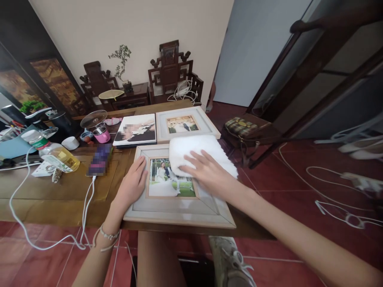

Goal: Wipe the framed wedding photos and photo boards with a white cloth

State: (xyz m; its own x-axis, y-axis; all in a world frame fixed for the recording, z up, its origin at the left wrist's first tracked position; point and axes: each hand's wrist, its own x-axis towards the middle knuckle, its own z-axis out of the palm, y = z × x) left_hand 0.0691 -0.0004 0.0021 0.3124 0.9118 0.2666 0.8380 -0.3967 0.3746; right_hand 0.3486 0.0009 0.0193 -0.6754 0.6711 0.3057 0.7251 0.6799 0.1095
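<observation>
Head view looks down on a pale wooden photo frame (179,214) lying flat at the near edge of the bench (60,191), at the centre of the picture. It has a wide, whitish stepped border with mitred corners, and its near edge reaches slightly past the bench edge. Inside it is a print of a couple in wedding clothes on green grass.

My left hand (133,185) lies palm down on the left border of the frame. Its fingers are straight and close together, the tips near the upper left corner; it grips nothing. A thin bracelet (109,235) sits on that wrist.

My right hand (206,171) is flat too, fingers spread a little, pressed down on a folded white cloth (197,149). The cloth covers the frame's upper right corner and part of the print. My fingertips point toward the left of the picture and reach the cloth's left edge.

Just above the cloth lies a second framed photo (161,127), and left of that, touching it, an unframed photo panel (136,129). Left of my left hand lies a phone (100,159) with a white cable (86,207) trailing off the bench to the red tiled floor (284,191). Further left, a plastic bottle (55,153) of yellowish liquid lies on its side, and a pink cup (101,134) stands near the panel.
</observation>
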